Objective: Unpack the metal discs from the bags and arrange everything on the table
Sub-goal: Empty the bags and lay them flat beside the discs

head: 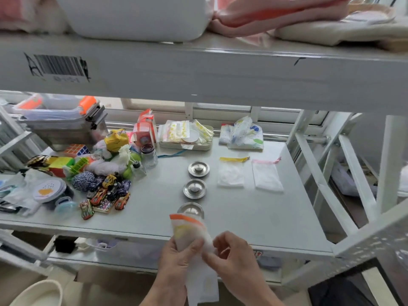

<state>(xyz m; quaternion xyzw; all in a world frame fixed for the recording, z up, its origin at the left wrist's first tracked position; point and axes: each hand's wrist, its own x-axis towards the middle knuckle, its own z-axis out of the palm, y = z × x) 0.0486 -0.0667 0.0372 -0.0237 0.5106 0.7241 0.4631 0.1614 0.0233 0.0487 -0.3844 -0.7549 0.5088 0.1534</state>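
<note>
Steel discs lie in a column on the counter (254,217): far disc (199,168), middle disc (195,188), near disc (190,209), partly hidden behind the bag (189,230). Two empty bags, yellow-tied (231,175) and pink-tied (267,176), lie flat side by side to the right. Both hands hold the orange-edged bag upright just before the counter edge, left hand (176,259) closed round its waist, right hand (231,255) pinching its side. Its long axis runs up-down. The free spot likely lies beyond and right, beside the pink-tied bag, nearer the right hand.
</note>
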